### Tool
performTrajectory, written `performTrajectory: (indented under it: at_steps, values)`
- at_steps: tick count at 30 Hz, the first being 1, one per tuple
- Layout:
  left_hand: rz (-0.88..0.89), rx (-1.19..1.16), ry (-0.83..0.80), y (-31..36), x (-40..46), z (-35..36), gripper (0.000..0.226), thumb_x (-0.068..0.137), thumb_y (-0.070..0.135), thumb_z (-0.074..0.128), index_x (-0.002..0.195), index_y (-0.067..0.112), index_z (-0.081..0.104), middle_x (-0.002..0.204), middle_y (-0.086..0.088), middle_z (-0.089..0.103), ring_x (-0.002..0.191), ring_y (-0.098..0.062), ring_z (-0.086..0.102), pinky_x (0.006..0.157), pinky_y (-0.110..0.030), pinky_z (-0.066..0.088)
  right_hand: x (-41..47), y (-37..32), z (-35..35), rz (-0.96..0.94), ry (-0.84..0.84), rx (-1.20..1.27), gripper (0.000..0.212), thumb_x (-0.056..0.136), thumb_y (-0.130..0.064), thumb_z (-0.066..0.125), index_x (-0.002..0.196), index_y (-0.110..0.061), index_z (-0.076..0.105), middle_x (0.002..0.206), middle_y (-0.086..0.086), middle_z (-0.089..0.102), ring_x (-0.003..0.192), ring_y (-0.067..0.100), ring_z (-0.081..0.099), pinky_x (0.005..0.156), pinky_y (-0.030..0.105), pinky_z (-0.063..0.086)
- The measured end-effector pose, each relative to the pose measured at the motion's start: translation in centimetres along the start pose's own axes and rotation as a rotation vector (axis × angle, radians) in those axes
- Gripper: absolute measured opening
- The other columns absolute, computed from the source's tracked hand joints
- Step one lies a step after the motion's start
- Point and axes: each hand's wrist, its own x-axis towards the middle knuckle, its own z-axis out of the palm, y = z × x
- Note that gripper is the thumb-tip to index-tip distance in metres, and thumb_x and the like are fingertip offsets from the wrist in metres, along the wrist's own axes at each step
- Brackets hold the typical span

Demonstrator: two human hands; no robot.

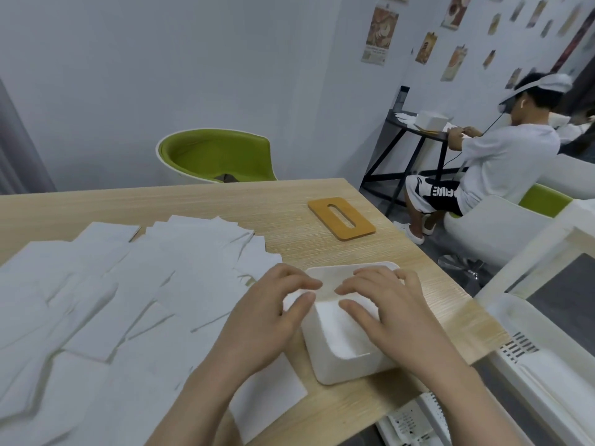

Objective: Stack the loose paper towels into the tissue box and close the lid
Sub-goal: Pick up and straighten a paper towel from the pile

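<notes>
Both hands over open white tissue box [338, 365] near right edge of wooden table [289, 220]. Left hand [270, 317] at box's left rim, fingers [289, 281] spread and extended, tips touching a folded paper towel [322, 292] at box's far half; thumb beside near-left rim. Right hand [386, 307] above box's right side, fingers likewise spread and flat, pressing on same towel from opposite side; tips of both hands nearly meeting, a small gap between. Neither hand closed around anything: fingers open, resting on paper. Stack of white towels [341, 333] visible inside box, just below right thumb and toward the wrists. Loose paper towels [112, 300] scattered in overlapping layers across table, left of left fingers and reaching far-left edge; one sheet [270, 400] under left forearm, beside box. Lid [341, 218], tan with oval slot, lying flat on table beyond fingertips, well apart from box. Green and white chair [215, 156] behind table. Second person [502, 156] seated at another table, far right. White plastic crates [547, 349] right of right hand, off table edge.
</notes>
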Motion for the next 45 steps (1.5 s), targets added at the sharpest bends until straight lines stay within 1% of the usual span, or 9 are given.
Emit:
performTrajectory:
  at_steps: [6, 12, 18, 24, 29, 33, 36, 41, 45]
  values:
    - [-0.099, 0.01, 0.121, -2.6, -3.3, -4.1, 0.019, 0.094, 0.028, 0.056, 0.102, 0.04, 0.069, 0.107, 0.026, 0.059, 0.106, 0.007, 0.054, 0.09, -0.03, 0.049, 0.7, -4.7, 1.5, -0.058, 0.007, 0.073, 0.013, 0.093, -0.032, 0.059, 0.104, -0.032, 0.066, 0.106, -0.022, 0.062, 0.112, -0.001, 0.048, 0.095, 0.02, 0.013]
    - [-0.225, -0.023, 0.216, -5.1, -6.9, -7.5, 0.02, 0.095, 0.025, 0.057, 0.101, 0.039, 0.069, 0.104, 0.025, 0.061, 0.102, 0.009, 0.056, 0.087, -0.026, 0.049, 0.8, -7.9, 3.7, -0.061, -0.016, 0.113, 0.013, 0.091, -0.031, 0.059, 0.102, -0.032, 0.067, 0.105, -0.023, 0.062, 0.114, -0.002, 0.047, 0.098, 0.017, 0.009]
    - [-0.31, -0.015, 0.27, -7.0, -9.4, -9.4, 0.02, 0.094, 0.025, 0.058, 0.101, 0.039, 0.069, 0.102, 0.027, 0.062, 0.099, 0.009, 0.057, 0.084, -0.03, 0.051, 1.1, -9.4, 5.4, -0.055, -0.061, 0.085, 0.016, 0.093, -0.033, 0.057, 0.107, -0.035, 0.065, 0.108, -0.023, 0.059, 0.116, -0.003, 0.044, 0.098, 0.017, 0.008]
    - [-0.33, -0.027, 0.279, -7.5, -10.3, -10.0, 0.02, 0.093, 0.024, 0.059, 0.098, 0.042, 0.068, 0.1, 0.032, 0.06, 0.094, 0.008, 0.058, 0.08, -0.024, 0.048, 2.2, -11.1, 7.3, -0.09, -0.038, 0.11, 0.018, 0.091, -0.029, 0.062, 0.108, -0.03, 0.067, 0.109, -0.016, 0.062, 0.115, 0.007, 0.049, 0.091, 0.02, 0.015]
    - [-0.364, -0.073, 0.314, -7.7, -10.5, -10.1, 0.02, 0.093, 0.022, 0.06, 0.097, 0.039, 0.069, 0.099, 0.024, 0.065, 0.093, 0.012, 0.056, 0.071, -0.007, 0.042, 3.3, -12.0, 10.3, -0.102, -0.082, 0.09, 0.038, 0.093, -0.037, 0.054, 0.131, -0.036, 0.053, 0.136, -0.017, 0.046, 0.132, 0.007, 0.031, 0.098, 0.022, 0.013]
    - [-0.485, -0.178, 0.3, -7.8, -10.3, -9.7, 0.019, 0.093, 0.019, 0.06, 0.103, 0.031, 0.071, 0.101, 0.014, 0.068, 0.091, 0.002, 0.062, 0.085, -0.029, 0.053, 4.3, -12.4, 12.5, -0.118, -0.113, 0.057, 0.049, 0.09, -0.044, 0.054, 0.138, -0.036, 0.044, 0.147, -0.014, 0.035, 0.138, 0.009, 0.021, 0.104, 0.03, 0.008]
    - [-0.532, -0.182, 0.287, -8.1, -10.2, -9.5, 0.019, 0.093, 0.019, 0.06, 0.106, 0.029, 0.07, 0.103, 0.012, 0.069, 0.096, -0.003, 0.063, 0.089, -0.032, 0.053, 4.8, -12.6, 13.4, -0.113, -0.055, 0.067, 0.041, 0.086, -0.044, 0.062, 0.124, -0.03, 0.059, 0.133, -0.009, 0.052, 0.13, 0.014, 0.039, 0.097, 0.031, 0.013]
    - [-0.562, -0.192, 0.281, -8.5, -10.5, -9.3, 0.021, 0.092, 0.021, 0.061, 0.11, 0.029, 0.069, 0.107, 0.015, 0.067, 0.091, 0.005, 0.06, 0.081, -0.016, 0.046, 5.3, -13.4, 14.1, -0.097, 0.139, 0.131, 0.016, 0.081, -0.031, 0.069, 0.097, -0.029, 0.07, 0.1, -0.015, 0.065, 0.105, 0.01, 0.056, 0.088, 0.027, 0.016]
    - [-0.583, -0.24, 0.275, -8.1, -10.3, -9.5, 0.024, 0.093, 0.018, 0.061, 0.114, 0.025, 0.068, 0.108, 0.01, 0.068, 0.098, -0.002, 0.062, 0.09, -0.027, 0.05, 5.0, -13.7, 14.0, -0.095, 0.2, 0.155, 0.01, 0.085, -0.019, 0.069, 0.087, -0.029, 0.071, 0.084, -0.018, 0.064, 0.092, 0.008, 0.059, 0.086, 0.027, 0.022]
